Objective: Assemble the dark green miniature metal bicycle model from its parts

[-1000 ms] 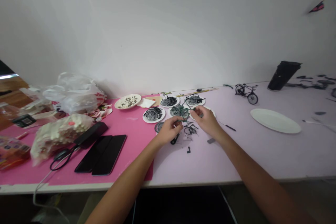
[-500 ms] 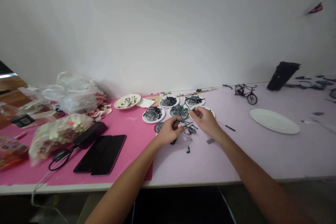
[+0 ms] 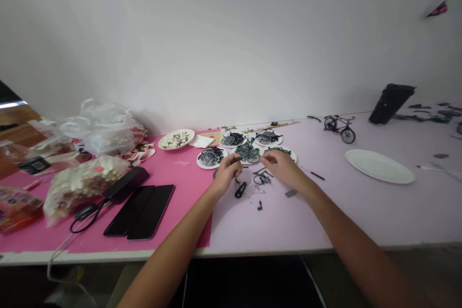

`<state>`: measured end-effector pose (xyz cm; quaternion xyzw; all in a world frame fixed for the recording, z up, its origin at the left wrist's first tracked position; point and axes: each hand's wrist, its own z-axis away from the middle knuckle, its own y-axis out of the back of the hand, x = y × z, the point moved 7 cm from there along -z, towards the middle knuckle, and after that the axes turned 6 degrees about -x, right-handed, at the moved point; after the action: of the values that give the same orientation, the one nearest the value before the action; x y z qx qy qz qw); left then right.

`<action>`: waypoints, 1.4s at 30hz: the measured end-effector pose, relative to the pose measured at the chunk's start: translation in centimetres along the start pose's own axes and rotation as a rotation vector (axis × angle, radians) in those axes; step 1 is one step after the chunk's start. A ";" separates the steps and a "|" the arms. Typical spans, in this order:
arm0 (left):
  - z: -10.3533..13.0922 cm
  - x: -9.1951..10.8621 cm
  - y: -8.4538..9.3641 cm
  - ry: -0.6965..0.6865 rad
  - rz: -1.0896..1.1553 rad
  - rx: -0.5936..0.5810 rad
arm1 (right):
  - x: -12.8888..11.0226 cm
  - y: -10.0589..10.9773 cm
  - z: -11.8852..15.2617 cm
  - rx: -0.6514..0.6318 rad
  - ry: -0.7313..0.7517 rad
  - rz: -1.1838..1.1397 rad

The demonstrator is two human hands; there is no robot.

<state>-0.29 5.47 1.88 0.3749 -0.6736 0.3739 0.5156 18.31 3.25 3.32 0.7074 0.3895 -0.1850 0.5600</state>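
My left hand (image 3: 227,171) is closed, its fingertips pinched around a small dark piece beside the plate of green wheels (image 3: 247,152). My right hand (image 3: 280,167) is closed too, fingertips together at the right edge of that plate; what it holds, if anything, is too small to make out. Between and below the hands lie a small wheel with thin dark parts (image 3: 260,179), a black tool or part (image 3: 240,189) and a little black piece (image 3: 260,205). Other small plates with dark wheels, such as one on the left (image 3: 211,157), stand around.
An assembled toy bicycle (image 3: 339,128), a black cup (image 3: 390,104) and an oval white plate (image 3: 379,166) are on the right, with a screwdriver (image 3: 313,173) nearer. Leftward are two black phones (image 3: 149,212), a black case (image 3: 126,185) and plastic bags (image 3: 104,127).
My left hand has moved slightly up and left, uncovering the black part below it. The green piece held between both hands has left that spot; my right hand has shifted slightly.
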 end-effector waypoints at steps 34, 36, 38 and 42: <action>0.0 -0.8 0.2 0.172 0.286 -0.005 | 0.5 -0.2 -0.1 0.012 0.037 0.072; 0.0 -0.8 0.2 0.173 0.288 -0.007 | 1.3 -0.8 0.0 -0.059 -0.019 0.083; -0.1 -0.9 0.2 0.172 0.289 -0.008 | 2.1 -1.4 0.2 -0.125 -0.051 0.082; -0.1 -0.8 0.1 0.159 0.279 -0.011 | 3.3 -2.4 0.4 -0.206 -0.042 0.110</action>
<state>-0.17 5.74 1.07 0.2439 -0.6785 0.4666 0.5123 18.65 4.19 -0.61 0.6623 0.3551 -0.1276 0.6473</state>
